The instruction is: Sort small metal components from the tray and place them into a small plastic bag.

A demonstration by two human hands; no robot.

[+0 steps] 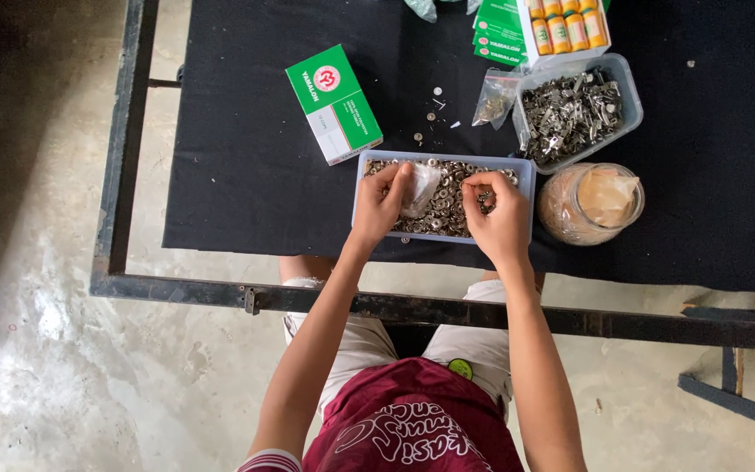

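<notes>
A shallow clear plastic tray (363,179) full of small metal washers sits on the black table top. My left hand (382,203) is over its left half, fingers closed on a small clear plastic bag (421,188). My right hand (493,212) is over the tray's right half, fingertips pinched together among the washers (449,203); what it pinches is too small to make out.
A green and white carton (334,103) lies left of the tray. A second clear tub of metal parts (574,109), a round jar (592,204), a small bag (493,100) and boxes of yellow bottles (565,26) stand to the right. A black metal frame (124,175) edges the table.
</notes>
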